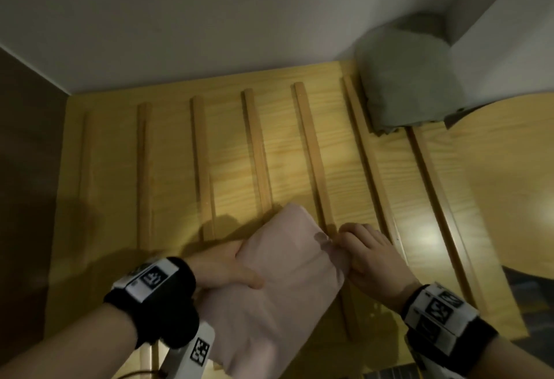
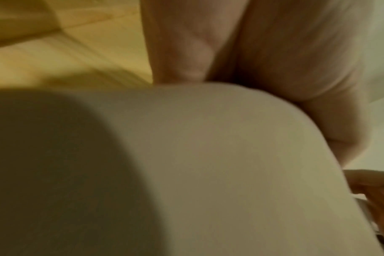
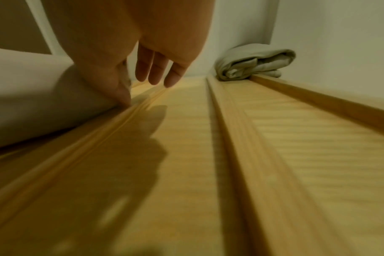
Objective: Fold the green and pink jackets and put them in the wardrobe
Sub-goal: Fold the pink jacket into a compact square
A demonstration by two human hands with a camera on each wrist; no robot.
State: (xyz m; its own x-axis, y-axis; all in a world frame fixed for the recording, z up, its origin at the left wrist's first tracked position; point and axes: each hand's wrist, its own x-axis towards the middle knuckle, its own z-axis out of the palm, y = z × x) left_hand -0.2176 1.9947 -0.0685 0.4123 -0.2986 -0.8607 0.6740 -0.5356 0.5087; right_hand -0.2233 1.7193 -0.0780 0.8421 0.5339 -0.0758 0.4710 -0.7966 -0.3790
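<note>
The folded pink jacket lies low over the front of the wooden slatted wardrobe shelf, between both hands. My left hand grips its left side, thumb on top and fingers underneath. At the jacket's right edge, my right hand pinches the fabric. In the right wrist view the right hand pinches with thumb and forefinger while the other fingers hang straight beside the pink jacket. The pink jacket fills the blurred left wrist view. The folded green jacket sits in the shelf's back right corner.
Raised wooden slats run front to back across the shelf. White walls close the back and right side. A dark brown panel stands at the left. A rounded light-wood panel overlaps the right.
</note>
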